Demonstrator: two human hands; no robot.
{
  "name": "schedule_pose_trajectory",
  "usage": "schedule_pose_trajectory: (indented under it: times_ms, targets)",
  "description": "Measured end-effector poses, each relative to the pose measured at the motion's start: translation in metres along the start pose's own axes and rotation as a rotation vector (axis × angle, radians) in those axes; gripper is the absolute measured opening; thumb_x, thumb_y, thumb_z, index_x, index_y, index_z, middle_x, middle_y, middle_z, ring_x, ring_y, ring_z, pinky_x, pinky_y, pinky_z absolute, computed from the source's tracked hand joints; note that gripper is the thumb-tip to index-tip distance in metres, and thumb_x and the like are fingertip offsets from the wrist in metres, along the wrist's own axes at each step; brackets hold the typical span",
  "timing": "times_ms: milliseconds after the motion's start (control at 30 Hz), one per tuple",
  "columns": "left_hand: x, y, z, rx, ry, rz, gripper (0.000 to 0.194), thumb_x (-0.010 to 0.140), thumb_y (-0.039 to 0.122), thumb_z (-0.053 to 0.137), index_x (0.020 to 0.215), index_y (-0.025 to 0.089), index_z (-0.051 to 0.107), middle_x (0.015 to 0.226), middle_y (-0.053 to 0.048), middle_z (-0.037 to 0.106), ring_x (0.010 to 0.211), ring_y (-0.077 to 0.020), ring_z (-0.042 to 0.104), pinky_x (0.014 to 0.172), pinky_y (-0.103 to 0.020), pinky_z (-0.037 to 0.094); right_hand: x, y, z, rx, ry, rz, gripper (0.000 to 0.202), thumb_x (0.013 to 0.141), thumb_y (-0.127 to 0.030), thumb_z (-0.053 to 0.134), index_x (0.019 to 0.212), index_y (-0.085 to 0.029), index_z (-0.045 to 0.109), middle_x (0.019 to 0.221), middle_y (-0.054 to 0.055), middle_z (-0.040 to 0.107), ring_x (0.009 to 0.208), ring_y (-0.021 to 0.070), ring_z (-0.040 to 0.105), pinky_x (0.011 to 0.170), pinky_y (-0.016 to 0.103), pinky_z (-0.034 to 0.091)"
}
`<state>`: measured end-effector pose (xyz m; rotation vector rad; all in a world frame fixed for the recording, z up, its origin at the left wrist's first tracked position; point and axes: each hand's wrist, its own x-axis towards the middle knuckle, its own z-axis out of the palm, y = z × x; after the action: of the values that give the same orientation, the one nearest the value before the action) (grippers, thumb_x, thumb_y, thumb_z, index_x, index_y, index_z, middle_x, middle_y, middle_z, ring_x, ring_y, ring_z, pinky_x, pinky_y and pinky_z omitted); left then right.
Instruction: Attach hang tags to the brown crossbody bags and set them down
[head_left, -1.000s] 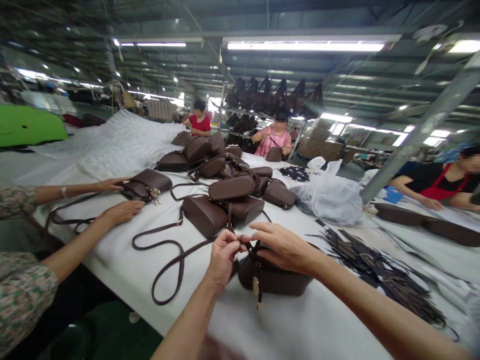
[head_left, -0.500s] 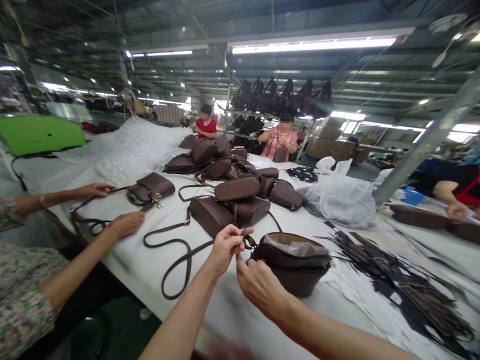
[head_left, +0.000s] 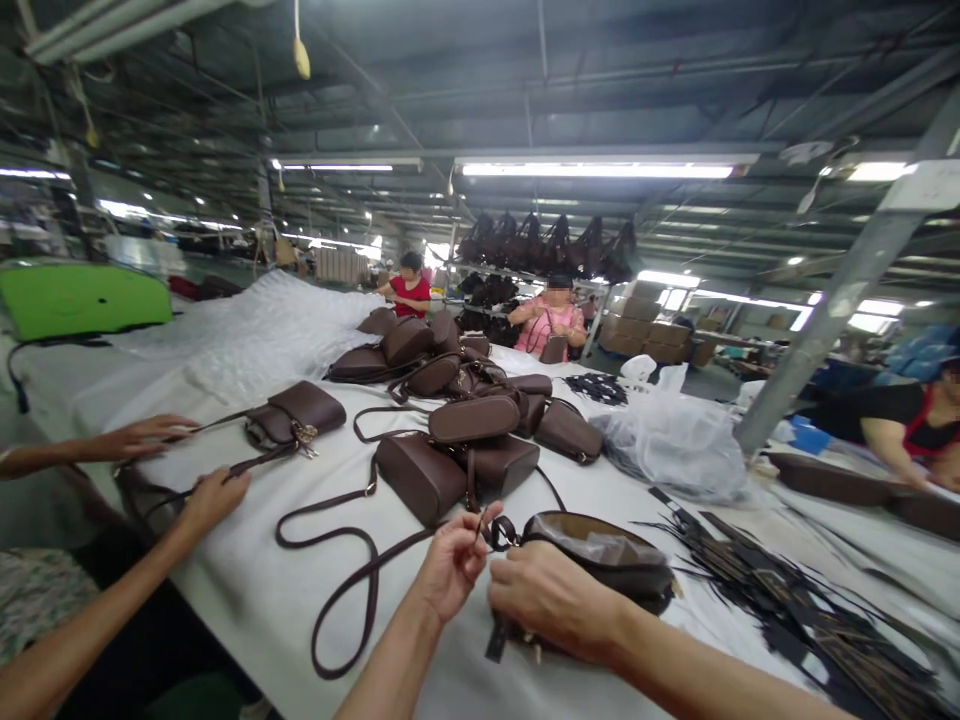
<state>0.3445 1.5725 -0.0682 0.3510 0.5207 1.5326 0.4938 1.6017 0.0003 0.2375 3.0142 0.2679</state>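
An open dark brown handbag [head_left: 652,575] with clear plastic inside stands on the table in front of me. My left hand [head_left: 452,562], beside the bag's left end, pinches a thin dark cord [head_left: 482,520] near the strap loop [head_left: 504,533]. My right hand [head_left: 551,600] is closed against the bag's front left side, and its fingertips are hidden. Just below the right hand hangs a small dark tab [head_left: 496,642]; I cannot tell what it is fixed to. A long brown strap [head_left: 369,590] curves over the table left of my hands.
Brown handbags [head_left: 424,475] are piled ahead. At left, a co-worker's hands [head_left: 214,505] hold the strap of another handbag [head_left: 307,412]. Black tags with cords [head_left: 795,590] lie at right, behind them a clear plastic bag [head_left: 671,440]. Other people sit farther back.
My right hand has moved over the bag's front and covers more of it; the dark tab now shows below. My left hand is still pinching. The view has tilted up.
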Motion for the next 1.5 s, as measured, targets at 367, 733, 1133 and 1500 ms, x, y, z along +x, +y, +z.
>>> schedule_pose_trajectory:
  times_ms: [367, 733, 1133, 1500]
  targets:
    - [0.004, -0.016, -0.011, -0.046, -0.06, 0.063, 0.036, 0.062, 0.026, 0.086, 0.094, 0.015, 0.073, 0.096, -0.004, 0.071, 0.052, -0.0015, 0.055, 0.044, -0.012, 0.039, -0.005, 0.012, -0.037, 1.123, 0.218, 0.708, 0.024, 0.094, -0.026, 0.033, 0.11, -0.018, 0.049, 0.091, 0.006, 0.068, 0.073, 0.0158, 0.071, 0.049, 0.02, 0.054]
    - [0.009, -0.021, -0.021, -0.102, -0.124, 0.204, 0.036, 0.06, 0.037, 0.088, 0.079, 0.013, 0.07, 0.07, -0.002, 0.072, 0.064, -0.0133, 0.064, 0.066, -0.025, 0.048, 0.048, -0.002, -0.06, 0.136, -0.167, 0.588, 0.02, 0.089, -0.01, 0.05, 0.1, -0.012, 0.066, 0.097, 0.021, 0.072, 0.093, 0.027, 0.071, 0.076, 0.033, 0.053]
    - [0.009, -0.021, -0.024, -0.112, -0.073, 0.235, 0.035, 0.056, 0.035, 0.09, 0.073, 0.013, 0.069, 0.073, -0.003, 0.073, 0.064, -0.014, 0.065, 0.064, -0.024, 0.048, 0.067, -0.006, -0.062, 0.039, -0.285, 0.513, 0.017, 0.087, -0.011, 0.057, 0.091, -0.014, 0.073, 0.093, 0.018, 0.075, 0.092, 0.0253, 0.072, 0.074, 0.032, 0.055]
    - [0.006, -0.019, -0.037, 0.001, -0.008, 0.245, 0.031, 0.059, 0.034, 0.088, 0.076, 0.012, 0.073, 0.067, 0.0, 0.07, 0.059, -0.0089, 0.058, 0.059, -0.019, 0.043, 0.08, -0.01, -0.051, 0.036, -0.304, 0.444, 0.014, 0.084, -0.016, 0.061, 0.086, -0.016, 0.075, 0.093, 0.015, 0.076, 0.087, 0.0254, 0.073, 0.072, 0.033, 0.055]
